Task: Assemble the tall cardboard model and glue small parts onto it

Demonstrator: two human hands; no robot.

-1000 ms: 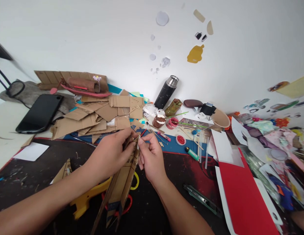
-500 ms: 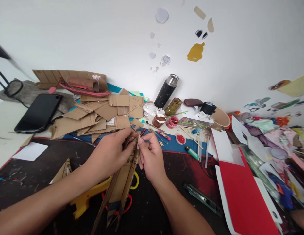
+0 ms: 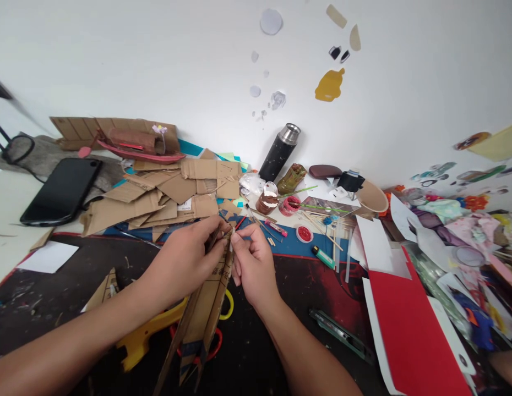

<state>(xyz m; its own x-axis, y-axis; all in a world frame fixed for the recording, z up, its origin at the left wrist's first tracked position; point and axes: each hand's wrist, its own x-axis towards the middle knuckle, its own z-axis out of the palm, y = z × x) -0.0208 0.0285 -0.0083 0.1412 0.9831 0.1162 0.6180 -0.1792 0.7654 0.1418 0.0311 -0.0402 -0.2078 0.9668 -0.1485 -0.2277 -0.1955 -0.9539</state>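
A long folded cardboard strip (image 3: 204, 313) stands up from the bottom of the view toward the middle. My left hand (image 3: 185, 261) is closed round its upper end. My right hand (image 3: 252, 265) pinches the same top edge from the right, thumb and forefinger pressed together at the tip. The fingertips of both hands meet there. Under the strip lie a yellow glue gun (image 3: 146, 335) and scissors with a red handle (image 3: 212, 341) and a yellow handle.
Cardboard scraps (image 3: 157, 192) pile up behind the hands, with a phone (image 3: 60, 190) at left. A black flask (image 3: 278, 151), paint pots (image 3: 289, 206), sticks, a lighter (image 3: 324, 257), a utility knife (image 3: 342, 336) and a red sheet (image 3: 413, 324) lie to the right.
The hands hold the strip in nearly the same place; my right thumb and forefinger have shifted slightly along its top edge.
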